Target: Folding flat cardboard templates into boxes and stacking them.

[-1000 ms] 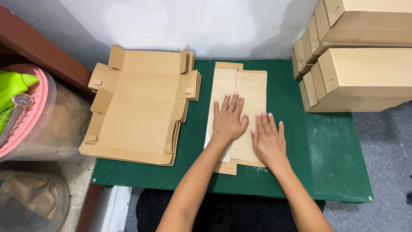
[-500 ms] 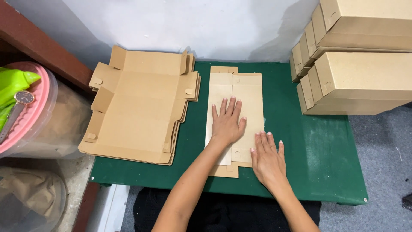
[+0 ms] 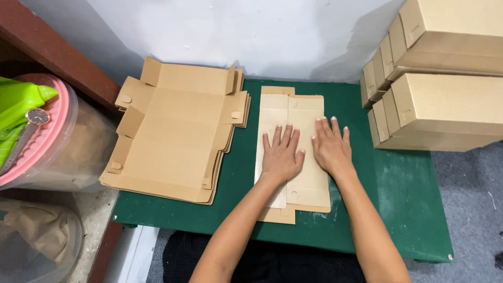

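Flatly, both hands press folded cardboard.

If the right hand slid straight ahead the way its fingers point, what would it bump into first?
Probably nothing on the table: the right hand points along the folded cardboard sheet toward the white wall, past bare green table.

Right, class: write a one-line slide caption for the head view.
Both hands, left hand and right hand, press flat on a folded brown cardboard blank on the green table.
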